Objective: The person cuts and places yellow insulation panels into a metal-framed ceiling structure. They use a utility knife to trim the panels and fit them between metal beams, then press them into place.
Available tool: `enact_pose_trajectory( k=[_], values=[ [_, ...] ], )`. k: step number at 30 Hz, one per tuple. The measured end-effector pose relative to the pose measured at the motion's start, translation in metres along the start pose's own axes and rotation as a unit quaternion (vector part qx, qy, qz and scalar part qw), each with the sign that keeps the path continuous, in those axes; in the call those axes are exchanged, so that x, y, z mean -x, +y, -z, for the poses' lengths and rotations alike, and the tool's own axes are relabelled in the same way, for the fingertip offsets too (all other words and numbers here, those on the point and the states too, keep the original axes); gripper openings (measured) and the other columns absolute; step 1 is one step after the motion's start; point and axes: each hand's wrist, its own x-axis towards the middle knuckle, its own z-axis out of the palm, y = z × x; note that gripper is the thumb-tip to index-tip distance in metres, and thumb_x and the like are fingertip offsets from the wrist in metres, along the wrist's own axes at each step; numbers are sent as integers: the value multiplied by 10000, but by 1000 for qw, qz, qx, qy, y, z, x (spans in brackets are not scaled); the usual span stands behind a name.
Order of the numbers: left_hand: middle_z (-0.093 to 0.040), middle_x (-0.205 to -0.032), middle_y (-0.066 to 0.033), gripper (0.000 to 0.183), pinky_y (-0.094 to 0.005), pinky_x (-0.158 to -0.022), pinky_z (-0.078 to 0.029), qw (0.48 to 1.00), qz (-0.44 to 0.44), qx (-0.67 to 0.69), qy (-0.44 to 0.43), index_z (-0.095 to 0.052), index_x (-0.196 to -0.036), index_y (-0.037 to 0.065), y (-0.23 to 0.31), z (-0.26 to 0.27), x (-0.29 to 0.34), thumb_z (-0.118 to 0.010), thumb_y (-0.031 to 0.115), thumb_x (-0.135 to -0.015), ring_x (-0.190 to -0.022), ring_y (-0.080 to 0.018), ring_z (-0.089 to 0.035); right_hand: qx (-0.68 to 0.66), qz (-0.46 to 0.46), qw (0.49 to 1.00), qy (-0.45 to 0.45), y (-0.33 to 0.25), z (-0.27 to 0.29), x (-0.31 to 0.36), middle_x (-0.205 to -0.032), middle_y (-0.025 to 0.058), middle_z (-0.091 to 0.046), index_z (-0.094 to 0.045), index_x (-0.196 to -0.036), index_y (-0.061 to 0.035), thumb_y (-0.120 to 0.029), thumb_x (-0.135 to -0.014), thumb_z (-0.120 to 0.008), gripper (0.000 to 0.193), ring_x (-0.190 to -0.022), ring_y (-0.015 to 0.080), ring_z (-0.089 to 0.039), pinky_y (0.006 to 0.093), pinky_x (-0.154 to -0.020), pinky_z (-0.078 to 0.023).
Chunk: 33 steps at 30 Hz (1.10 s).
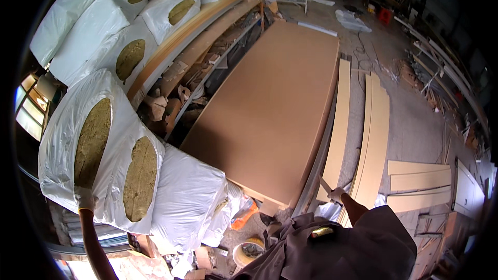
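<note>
Left hand [84,198], pale-gloved: set against the lower end of an oval opening in the white plastic wrap [56,148] of the nearest bale, at the person's left; finger closure too small to tell, whether pinching film or only resting on it. Fibrous olive-brown filling [93,142], one piece: bare within that opening, plastic all around its edge. Second opening, same bale face: just beside the first, to its right, filling likewise exposed. Right hand [338,195], gloved: fingers closed round the near end of a knife-like tool [326,184], flat and tapered, pointing up and away from the body, well apart from the bale. Further bales [85,39], white-wrapped: piled beyond, several with similar openings. Large brown board [270,109]: lying flat, centre, between bales and pale strips [337,124]. Tan ring-shaped roll [238,255]: on the floor, near the feet. Handling notes, by judgement: film best gripped at its edge and drawn taut by the left hand; tool best kept clear of that hand, any stroke running shallow and away from the fingers, so that the soft filling is spared gouging
</note>
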Motion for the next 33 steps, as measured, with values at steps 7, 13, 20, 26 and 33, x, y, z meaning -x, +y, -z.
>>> enact_pose_trajectory(
  k=[7, 13, 20, 26, 33],
  values=[
    [-674, -983, -238, 365, -580, -853, -479, 979, -131, -109, 111, -669, -1006, 28, -12, 105, 2, -618, 390, -1015, -942, -441, -629, -280, -2, 954, -105, 95, -30, -63, -598, 84, -589, -639, -816, -10, -115, -896, -667, 135, -467, 221, -570, 420, -415, -437],
    [-665, -767, -145, 341, -523, -671, -497, 943, -263, -113, 168, -700, -835, 94, 299, 317, -138, -627, 391, -986, -734, -374, -655, -353, -126, 926, -43, 160, -13, -37, -602, 50, -504, -554, -879, -59, -90, -893, -675, 126, -445, 189, -491, 374, -399, -384],
    [-757, -858, -85, 252, -466, -740, -577, 902, -344, -197, 172, -807, -938, 166, 654, 423, -269, -625, 338, -958, -833, -309, -743, -360, -103, 927, 4, 224, 41, -18, -645, 66, -566, -581, -897, -43, -120, -915, -688, 134, -497, 175, -550, 349, -418, -452],
    [-506, -1551, -98, 499, -565, -1205, -300, 826, -483, -67, 281, -592, -1409, 151, 1006, 519, -202, -642, 379, -968, -1451, -302, -451, -457, -187, 868, 49, 314, 69, 35, -684, 65, -605, -598, -938, -31, -154, -903, -706, 168, -523, 161, -591, 335, -431, -489],
    [-299, -1691, -120, 1121, -679, -1240, -101, 979, -201, 39, -18, -305, -1620, 177, 978, 402, -49, -809, 670, -749, -1578, -348, -220, -512, -251, 819, 61, 405, 66, 86, -632, 58, -556, -542, -889, -69, -65, -894, -648, 106, -449, 150, -509, 339, -389, -421]
  ],
)
